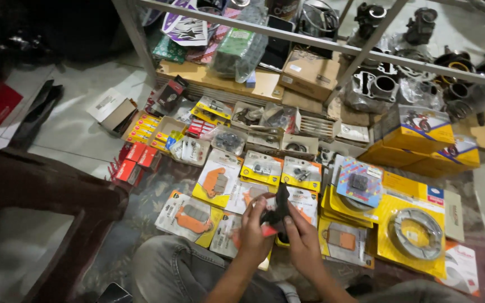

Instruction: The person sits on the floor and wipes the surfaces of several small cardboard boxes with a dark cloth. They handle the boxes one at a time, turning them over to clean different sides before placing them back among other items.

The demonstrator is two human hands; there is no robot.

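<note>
My left hand (252,229) and my right hand (301,238) meet low in the middle of the head view, both gripping a small black part (279,209) with a bit of red packaging under it. Beneath them, spread on a patterned mat, lie several blister packs of brake pads (218,180) on yellow and white cards. My knees in grey trousers (178,269) frame the bottom of the view.
A large yellow pack with round brake shoes (416,233) lies to the right, yellow boxes (419,132) behind it. Small red boxes (136,157) sit at left. A metal shelf frame (332,45) holds engine parts (377,87) and cardboard boxes. A dark wooden chair (40,188) stands at left.
</note>
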